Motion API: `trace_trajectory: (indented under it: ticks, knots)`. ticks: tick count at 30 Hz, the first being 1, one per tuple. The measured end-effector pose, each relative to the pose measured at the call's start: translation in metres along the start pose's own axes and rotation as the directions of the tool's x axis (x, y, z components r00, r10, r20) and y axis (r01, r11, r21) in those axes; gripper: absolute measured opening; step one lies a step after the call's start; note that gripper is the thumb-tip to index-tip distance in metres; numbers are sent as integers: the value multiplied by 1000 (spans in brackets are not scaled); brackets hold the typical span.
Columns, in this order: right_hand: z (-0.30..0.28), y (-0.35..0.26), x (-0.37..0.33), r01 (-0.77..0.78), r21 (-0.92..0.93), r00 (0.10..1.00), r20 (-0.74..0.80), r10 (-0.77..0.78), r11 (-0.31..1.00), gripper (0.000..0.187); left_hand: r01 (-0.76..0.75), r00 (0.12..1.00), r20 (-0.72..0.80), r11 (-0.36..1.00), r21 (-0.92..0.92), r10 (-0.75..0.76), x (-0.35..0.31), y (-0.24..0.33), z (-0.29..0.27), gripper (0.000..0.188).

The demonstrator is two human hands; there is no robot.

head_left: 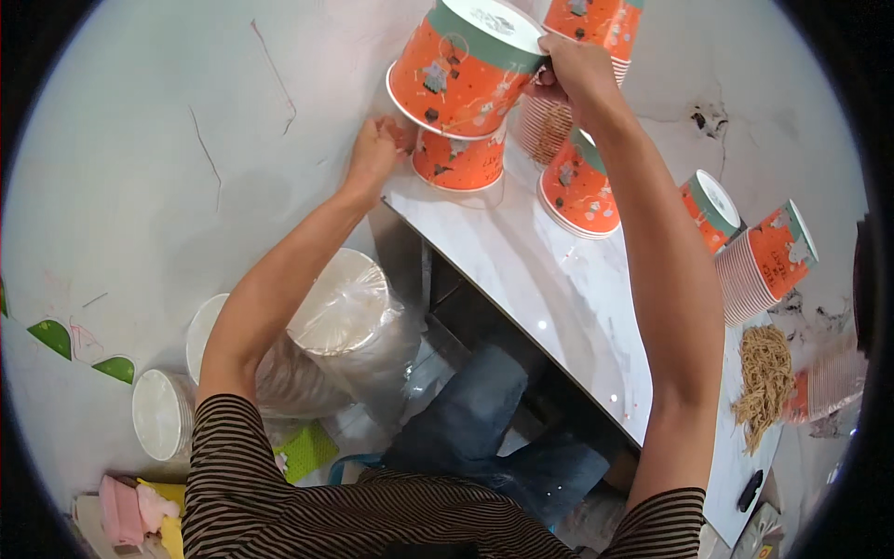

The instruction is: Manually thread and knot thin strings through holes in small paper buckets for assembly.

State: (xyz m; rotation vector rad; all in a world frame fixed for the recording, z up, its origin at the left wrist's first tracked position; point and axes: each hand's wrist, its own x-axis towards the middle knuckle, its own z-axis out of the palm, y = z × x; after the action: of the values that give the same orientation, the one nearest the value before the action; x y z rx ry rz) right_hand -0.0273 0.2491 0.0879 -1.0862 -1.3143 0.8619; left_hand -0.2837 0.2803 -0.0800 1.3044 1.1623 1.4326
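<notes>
A large orange paper bucket (456, 79) with a green band stands upside down, its white base up, at the table's far left corner. Below its rim shows a smaller orange paper tub (458, 160), also rim down. My right hand (579, 73) is closed at the bucket's upper right edge, thumb by the base and fingers curled against the side. At the lower left, my left hand (374, 151) is beside the rim with fingers bent and slightly blurred; what they hold, if anything, does not show. A thin strand hangs near the smaller tub.
More orange tubs (579, 186) stand in stacks to the right, one stack (768, 256) leaning. Brown twine strands (765, 377) lie on the marble-patterned table (549, 298), near a black object (750, 491). White tubs (340, 303), some in clear plastic, stand at lower left.
</notes>
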Motion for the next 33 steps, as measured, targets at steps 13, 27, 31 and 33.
trace_trajectory:
  ticks: [13, 27, 31, 33]
  knots:
    - [29, 9, 40, 83, -268, 995, -28, -94, 960, 26, -226, 971, 135, 941, 251, 197, 2, -69, -10, 44]
    - [23, 68, 29, -169, -260, 979, -152, 132, 951, 25, -425, 902, 148, 767, 481, 406, -34, -56, 14, 36]
    - [22, 67, 26, -214, -254, 973, -146, 181, 943, 22, -417, 905, 151, 757, 503, 398, -36, -57, 17, 36]
    - [25, 68, 23, -211, -197, 972, -144, 184, 957, 22, -413, 907, 154, 759, 503, 391, -38, -55, 16, 36]
